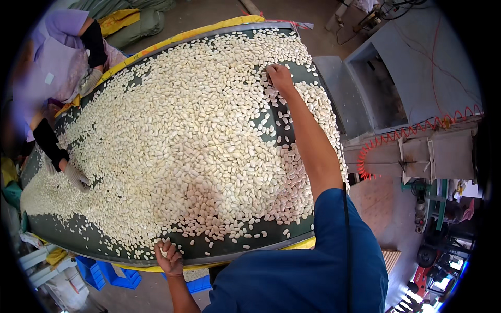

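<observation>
A thick layer of large white beans [172,120] covers most of a long sorting table with a dark green surface [222,249]. At the table's near edge is my left hand [170,259], its fingers curled in, with white beans showing between them. My right arm stretches across to the far right part of the table. There my right hand [281,78] is closed and low among the beans, beside a bare green patch. Its fingertips point away and down, so whatever they pinch is hidden.
Across the table at the left, a co-worker's two gloved hands [77,177] touch the beans. Yellow edging [177,37] runs along the far rim. Blue crates [119,276] sit below the near left edge. Right of the table stand a grey metal machine [433,68] and an orange coiled hose [364,159].
</observation>
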`<state>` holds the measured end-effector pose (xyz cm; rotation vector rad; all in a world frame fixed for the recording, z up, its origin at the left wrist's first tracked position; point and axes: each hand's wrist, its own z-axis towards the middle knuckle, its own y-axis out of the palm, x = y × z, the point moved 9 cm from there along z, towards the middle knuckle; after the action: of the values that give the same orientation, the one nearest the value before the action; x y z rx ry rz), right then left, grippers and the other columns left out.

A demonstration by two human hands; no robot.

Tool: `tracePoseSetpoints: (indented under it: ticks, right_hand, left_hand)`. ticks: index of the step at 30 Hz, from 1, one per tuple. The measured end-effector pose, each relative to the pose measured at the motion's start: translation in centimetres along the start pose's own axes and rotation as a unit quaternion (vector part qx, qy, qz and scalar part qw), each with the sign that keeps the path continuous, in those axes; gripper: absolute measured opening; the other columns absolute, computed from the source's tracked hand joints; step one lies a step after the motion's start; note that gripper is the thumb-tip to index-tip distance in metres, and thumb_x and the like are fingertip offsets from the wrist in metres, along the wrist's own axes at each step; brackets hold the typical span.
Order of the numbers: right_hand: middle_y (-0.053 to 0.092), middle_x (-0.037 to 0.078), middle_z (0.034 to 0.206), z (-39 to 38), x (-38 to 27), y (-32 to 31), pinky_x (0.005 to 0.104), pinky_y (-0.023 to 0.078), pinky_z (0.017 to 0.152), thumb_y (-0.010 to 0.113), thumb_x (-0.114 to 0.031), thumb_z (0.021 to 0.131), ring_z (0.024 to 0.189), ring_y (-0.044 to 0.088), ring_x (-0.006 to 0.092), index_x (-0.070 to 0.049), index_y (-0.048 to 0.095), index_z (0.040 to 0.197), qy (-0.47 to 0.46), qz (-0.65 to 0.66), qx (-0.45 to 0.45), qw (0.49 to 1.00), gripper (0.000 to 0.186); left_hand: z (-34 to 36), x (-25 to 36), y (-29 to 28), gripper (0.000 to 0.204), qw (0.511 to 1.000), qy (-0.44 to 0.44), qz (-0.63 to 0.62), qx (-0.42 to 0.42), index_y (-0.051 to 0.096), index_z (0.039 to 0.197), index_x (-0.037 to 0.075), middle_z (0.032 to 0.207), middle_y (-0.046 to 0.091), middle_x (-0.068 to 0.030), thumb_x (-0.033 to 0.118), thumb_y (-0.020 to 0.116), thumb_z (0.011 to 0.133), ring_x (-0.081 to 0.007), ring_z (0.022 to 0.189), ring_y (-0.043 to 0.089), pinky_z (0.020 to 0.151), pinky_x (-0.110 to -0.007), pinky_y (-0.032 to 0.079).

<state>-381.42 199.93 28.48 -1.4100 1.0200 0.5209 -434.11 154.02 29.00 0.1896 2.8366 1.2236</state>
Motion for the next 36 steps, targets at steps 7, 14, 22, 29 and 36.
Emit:
tracePoseSetpoints:
  ticks: [7, 14, 22, 29, 36]
  right_hand:
    - [0.066, 0.022, 0.088, 1.5, -4.5, 10.4, 0.0510, 0.047, 0.075, 0.051, -0.026, 0.088, 0.086, 0.062, 0.0419, -0.002, 0.060, 0.094, -0.070, -0.358, -0.030, 0.931, 0.026]
    - [0.058, 0.008, 0.069, -5.9, -5.3, 15.3, 0.0315, 0.043, 0.054, 0.049, -0.025, 0.094, 0.058, 0.053, 0.0200, -0.003, 0.055, 0.079, -0.045, 0.039, -0.236, 0.970, 0.027]
    - [0.058, 0.006, 0.075, 0.8, -9.6, 19.6, 0.0267, 0.041, 0.053, 0.045, -0.013, 0.090, 0.059, 0.051, 0.0126, 0.000, 0.061, 0.101, 0.001, 0.169, -0.191, 0.967, 0.023]
    - [0.068, 0.020, 0.100, 3.3, -16.1, 32.5, 0.0474, 0.050, 0.081, 0.049, -0.020, 0.089, 0.094, 0.065, 0.0373, -0.004, 0.068, 0.097, -0.138, -0.379, -0.087, 0.911, 0.027]
    - [0.066, 0.025, 0.094, -1.0, -13.9, 33.6, 0.0486, 0.050, 0.075, 0.052, -0.027, 0.087, 0.087, 0.064, 0.0410, 0.002, 0.065, 0.090, -0.137, -0.350, -0.151, 0.914, 0.032]
  left_hand:
    - [0.4, 1.6, -0.9, 0.030, 0.999, -0.001, 0.037, 0.002, 0.050, 0.092, 0.013, 0.067, 0.036, 0.0032, 0.037, 0.037, 0.102, -0.0060, 0.048, 0.030, 0.040, -0.020, 0.027]
    - [-0.7, 9.4, -0.7, 0.024, 0.939, 0.156, 0.279, 0.130, 0.048, 0.085, 0.013, 0.062, 0.035, 0.0051, 0.031, 0.048, 0.099, -0.0045, 0.043, 0.028, 0.036, -0.019, 0.022]
    - [-2.9, 17.9, -0.9, 0.022, 0.546, 0.325, 0.741, 0.217, 0.062, 0.090, -0.004, 0.072, 0.061, -0.0045, 0.017, 0.055, 0.094, -0.0140, 0.062, 0.053, 0.056, -0.027, 0.045]
    - [-4.4, 19.6, 0.1, 0.017, 0.411, 0.373, 0.794, 0.249, 0.064, 0.089, -0.003, 0.079, 0.065, -0.0161, 0.013, 0.058, 0.090, -0.0276, 0.069, 0.062, 0.066, -0.035, 0.049]
    - [-4.9, 22.0, 0.4, 0.013, 0.393, 0.407, 0.787, 0.245, 0.065, 0.087, -0.001, 0.079, 0.064, -0.0170, 0.010, 0.058, 0.089, -0.0336, 0.070, 0.062, 0.065, -0.039, 0.049]
